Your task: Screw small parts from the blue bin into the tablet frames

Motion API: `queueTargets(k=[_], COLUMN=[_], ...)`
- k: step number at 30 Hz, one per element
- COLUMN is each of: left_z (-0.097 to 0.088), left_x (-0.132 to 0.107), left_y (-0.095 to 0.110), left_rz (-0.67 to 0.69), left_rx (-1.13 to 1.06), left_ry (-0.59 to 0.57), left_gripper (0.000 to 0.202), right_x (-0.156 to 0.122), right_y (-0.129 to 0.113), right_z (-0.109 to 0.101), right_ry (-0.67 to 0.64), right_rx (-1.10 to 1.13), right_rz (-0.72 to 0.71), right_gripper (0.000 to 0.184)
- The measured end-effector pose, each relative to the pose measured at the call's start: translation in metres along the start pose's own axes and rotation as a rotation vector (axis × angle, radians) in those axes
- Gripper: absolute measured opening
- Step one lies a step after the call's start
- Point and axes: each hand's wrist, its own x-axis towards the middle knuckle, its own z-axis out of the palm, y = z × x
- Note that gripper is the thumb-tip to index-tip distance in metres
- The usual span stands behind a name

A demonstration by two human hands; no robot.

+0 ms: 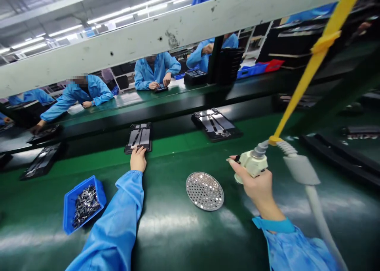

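Stretched forward, my left hand (138,159) has its fingers curled over the near end of an opened tablet (140,136), whose silvery inner parts show. My right hand (259,187) is closed around a cream electric screwdriver (251,162), seen from its corded end; its tip is hidden. A yellow strap (308,69) and a grey cord (315,207) run from the tool. Between my hands lies a round perforated metal plate (204,191) with many small screws on it. A blue bin (67,211) of small metallic parts stands left of my left forearm.
Another opened tablet (216,124) lies right of the first, on the green belt (175,144); one more tablet (41,160) is at the left. A white beam (124,41) crosses overhead. Across the line sit several people in blue, one person's hands (160,83) on a device.
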Motion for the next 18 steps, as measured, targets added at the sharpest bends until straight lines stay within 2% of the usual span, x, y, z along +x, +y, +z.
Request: queueTargets(k=[3, 6, 10, 13, 16, 18], left_z=[0.007, 0.009, 0.008, 0.005, 0.001, -0.002], left_x=[-0.022, -0.049, -0.070, -0.072, -0.068, -0.064], left_y=[0.008, 0.026, 0.048, 0.056, 0.056, 0.055], left_rz=[0.039, 0.119, 0.175, 0.177, 0.155, 0.115], left_rx=[-0.083, -0.178, -0.304, -0.402, -0.493, -0.548], left_ry=[0.048, 0.060, 0.068, 0.060, 0.048, 0.028], left_gripper=[0.035, 0.020, 0.012, 0.019, 0.028, 0.033], right_x=[0.005, 0.012, 0.014, -0.001, -0.021, -0.032], right_y=[-0.001, -0.006, -0.029, -0.056, -0.076, -0.080], right_z=[-0.008, -0.017, -0.018, -0.002, 0.029, 0.050], right_ry=[-0.084, -0.183, -0.232, -0.190, -0.162, -0.163], right_rx=[0.086, 0.208, 0.302, 0.425, 0.408, 0.449], right_rz=[0.031, 0.141, 0.166, 0.120, 0.108, 0.109], right_gripper=[0.042, 0.043, 0.034, 0.037, 0.047, 0.049])
